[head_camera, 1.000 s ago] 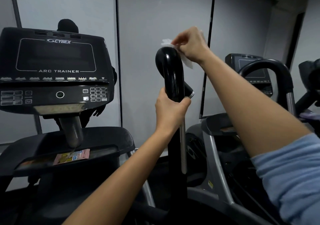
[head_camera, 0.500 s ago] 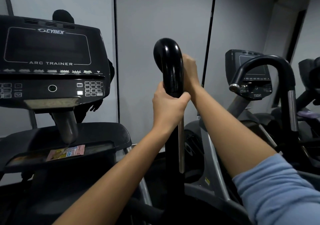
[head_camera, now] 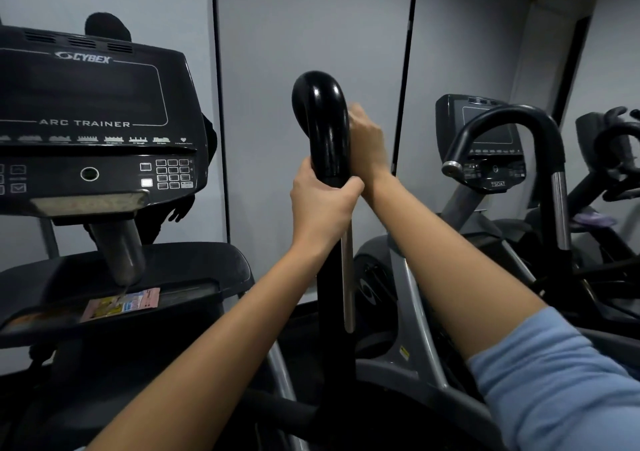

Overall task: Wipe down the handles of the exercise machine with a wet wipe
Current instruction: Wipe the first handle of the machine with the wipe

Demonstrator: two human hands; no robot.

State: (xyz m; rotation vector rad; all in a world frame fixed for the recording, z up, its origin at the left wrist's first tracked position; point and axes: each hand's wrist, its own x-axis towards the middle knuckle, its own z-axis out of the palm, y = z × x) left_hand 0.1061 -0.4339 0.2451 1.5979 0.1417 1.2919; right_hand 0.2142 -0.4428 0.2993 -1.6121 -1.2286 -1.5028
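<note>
- Glossy black handle [head_camera: 320,121], a rounded hook, stands at centre.
- Left hand [head_camera: 320,204] wraps its fingers closed around it.
- Right hand [head_camera: 367,145] presses at its 3 o'clock side; grip unclear, wipe hidden.
- Bare grey wall [head_camera: 311,17] at 12 o'clock.

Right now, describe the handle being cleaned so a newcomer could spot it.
Start at the Cybex console on the left. Just right of it rises a glossy black handle, gripped by both hands. Unlike the matte hooked handle farther right, it ends in a rounded shiny top.

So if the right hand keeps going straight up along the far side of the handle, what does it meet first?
Probably nothing solid: the right hand rides the black handle, whose curved top bends away left. Above it only the grey wall panel shows, seemingly further back.
</note>
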